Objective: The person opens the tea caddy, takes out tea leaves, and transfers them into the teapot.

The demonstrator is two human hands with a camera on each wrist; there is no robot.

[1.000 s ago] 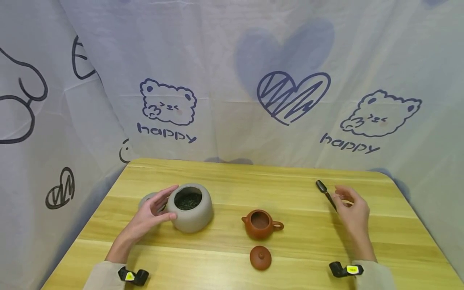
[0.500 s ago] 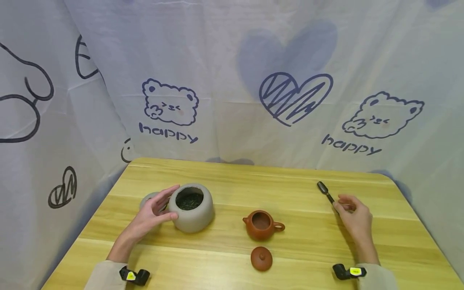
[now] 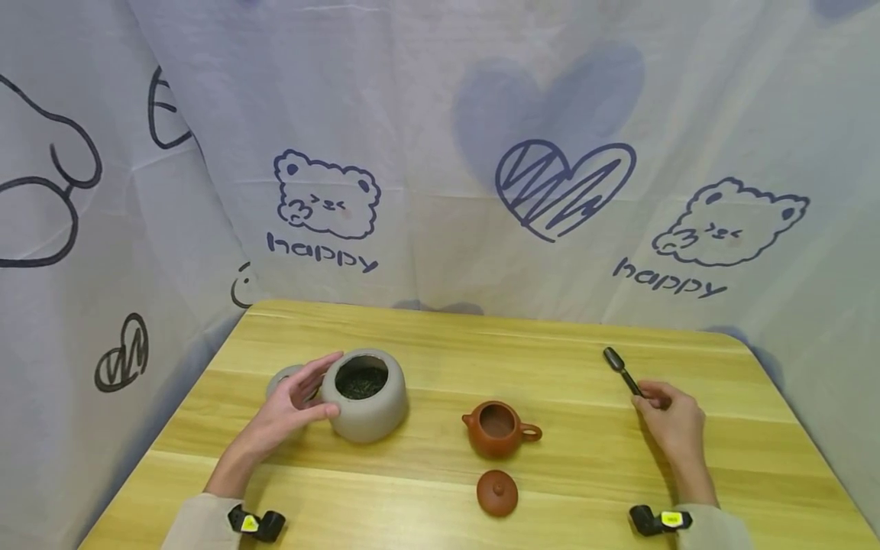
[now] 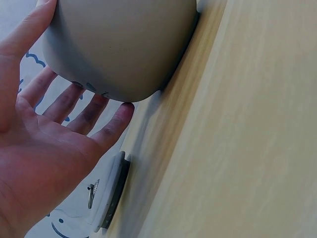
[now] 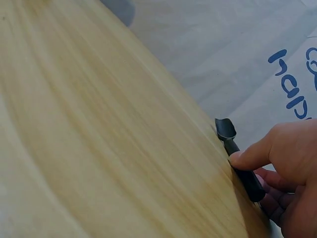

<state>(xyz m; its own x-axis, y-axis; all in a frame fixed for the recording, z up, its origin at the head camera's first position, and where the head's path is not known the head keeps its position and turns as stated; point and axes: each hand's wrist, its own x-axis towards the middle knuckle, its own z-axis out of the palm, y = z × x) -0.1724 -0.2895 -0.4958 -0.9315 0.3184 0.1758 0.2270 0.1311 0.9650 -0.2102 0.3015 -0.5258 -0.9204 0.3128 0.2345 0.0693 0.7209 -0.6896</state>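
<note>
A round grey jar [image 3: 374,416] with dark loose tea leaves [image 3: 362,383] inside stands at the left of the table. My left hand [image 3: 282,412] rests its spread fingers and thumb against the jar's left side, the palm apart from it. Behind that hand the jar's grey lid [image 4: 109,193], with a small metal ring, lies on the table, partly hidden in the head view. At the right, my right hand [image 3: 674,420] pinches the handle of a small black tea scoop [image 3: 622,370] between thumb and fingers. The scoop's bowl points away to the far left.
Between the hands stands a small reddish-brown clay teapot [image 3: 493,439] without its lid, spout to the left. Its round teapot lid [image 3: 497,493] lies nearer on the wooden table [image 3: 385,504]. A printed cloth [image 3: 440,229] hangs behind the table.
My right hand has come down and nearer along the scoop, and its fingers have closed on the handle. The left hand and the jar keep their places.
</note>
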